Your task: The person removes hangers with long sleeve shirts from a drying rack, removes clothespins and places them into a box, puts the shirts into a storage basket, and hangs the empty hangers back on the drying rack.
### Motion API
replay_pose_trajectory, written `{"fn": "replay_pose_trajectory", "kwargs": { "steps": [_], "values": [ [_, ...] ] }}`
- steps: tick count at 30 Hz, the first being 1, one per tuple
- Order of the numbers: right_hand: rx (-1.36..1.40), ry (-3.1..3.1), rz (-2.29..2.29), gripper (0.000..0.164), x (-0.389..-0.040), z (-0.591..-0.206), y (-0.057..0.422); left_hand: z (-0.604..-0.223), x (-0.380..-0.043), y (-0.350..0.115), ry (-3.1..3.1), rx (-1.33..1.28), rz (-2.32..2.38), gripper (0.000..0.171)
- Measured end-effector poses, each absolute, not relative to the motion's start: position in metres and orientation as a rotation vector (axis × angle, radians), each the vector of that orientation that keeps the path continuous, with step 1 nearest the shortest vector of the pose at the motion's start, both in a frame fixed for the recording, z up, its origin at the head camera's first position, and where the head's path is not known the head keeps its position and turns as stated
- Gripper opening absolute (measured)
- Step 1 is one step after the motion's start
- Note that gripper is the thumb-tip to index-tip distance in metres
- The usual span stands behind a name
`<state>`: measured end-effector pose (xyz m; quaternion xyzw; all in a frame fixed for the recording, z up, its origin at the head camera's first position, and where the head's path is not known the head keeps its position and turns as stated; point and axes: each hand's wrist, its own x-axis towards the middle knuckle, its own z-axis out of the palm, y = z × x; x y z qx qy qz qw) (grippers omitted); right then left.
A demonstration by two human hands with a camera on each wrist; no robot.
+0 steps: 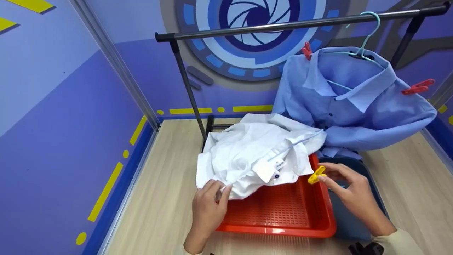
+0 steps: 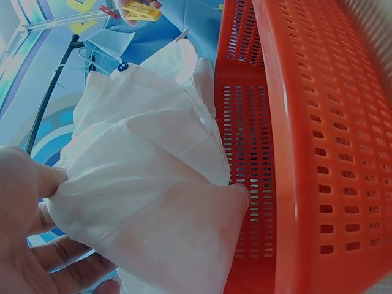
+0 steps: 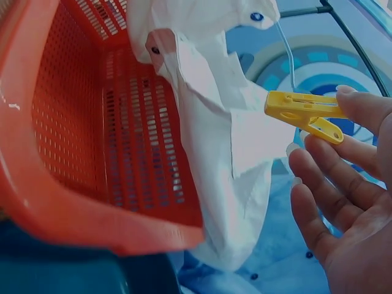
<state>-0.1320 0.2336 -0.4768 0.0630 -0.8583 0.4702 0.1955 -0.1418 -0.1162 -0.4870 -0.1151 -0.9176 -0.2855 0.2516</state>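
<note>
A crumpled white shirt (image 1: 244,152) lies over the back and left of a red basket (image 1: 329,219), with a light blue hanger (image 1: 297,143) partly showing on it. My left hand (image 1: 210,207) pinches the shirt's near edge between thumb and fingers; in the left wrist view the white cloth (image 2: 147,165) is drawn into folds there. Between thumb and fingertips, my right hand (image 1: 354,191) holds a yellow clothespin (image 1: 316,175) by its handles, just right of the shirt. The clothespin (image 3: 306,113) touches no cloth that I can make out.
A blue shirt (image 1: 375,124) hangs from a light green hanger (image 1: 371,32) on a dark metal rail (image 1: 283,27), with red clothespins (image 1: 417,87) at its shoulders. Right of the basket stands a dark blue bin (image 1: 348,219). A wall panel (image 1: 53,141) rises at left.
</note>
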Motion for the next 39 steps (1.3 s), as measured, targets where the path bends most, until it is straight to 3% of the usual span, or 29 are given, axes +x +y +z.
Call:
{"fn": "replay_pose_trajectory", "kwargs": {
  "steps": [19, 39],
  "values": [
    [-0.035, -2.493, 1.214, 0.032, -0.13, -0.489, 0.272, -0.488, -0.141, -0.117, -2.503, -0.299, -0.8, 0.023],
    [-0.121, -2.787, 1.149, 0.044, -0.135, -0.503, 0.294, -0.488, -0.14, -0.117, -2.501, -0.291, -0.789, 0.024]
  ]
}}
